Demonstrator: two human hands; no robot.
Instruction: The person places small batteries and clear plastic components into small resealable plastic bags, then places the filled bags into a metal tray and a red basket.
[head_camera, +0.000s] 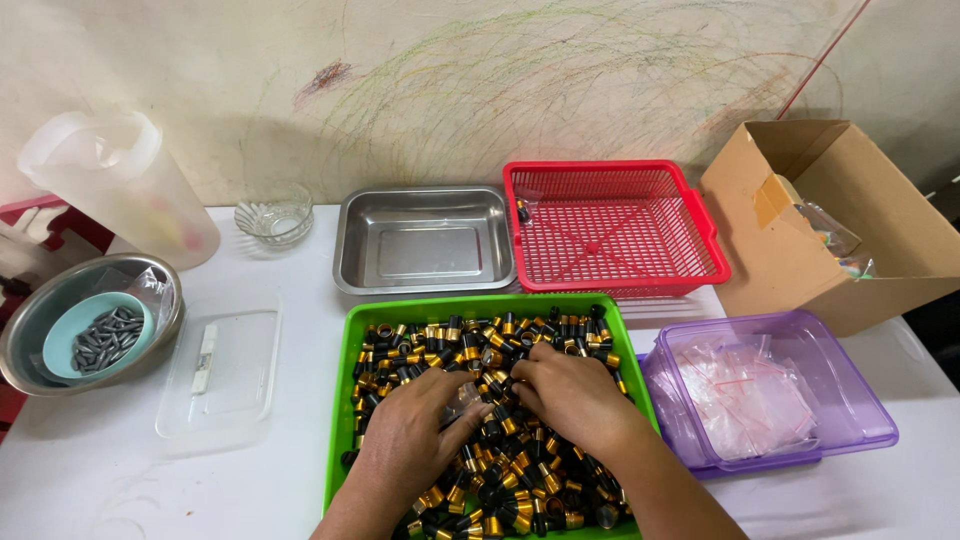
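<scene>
A green tray (342, 400) in front of me holds several small black-and-gold cylindrical caps (470, 340). Both my hands rest in the pile. My left hand (415, 435) lies palm down with its fingers curled into the caps, and something small and clear shows between thumb and fingers. My right hand (570, 395) is beside it, fingers bent and pinching among the caps near the tray's middle. What each hand holds is partly hidden by the fingers.
Behind the tray stand a steel pan (423, 243) and a red mesh basket (612, 228). At right are a purple tub of clear bags (765, 395) and a cardboard box (840, 215). At left are a clear lid (218, 375), a steel bowl with grey pieces (85, 330), a glass bowl (273, 215) and a plastic jug (120, 185).
</scene>
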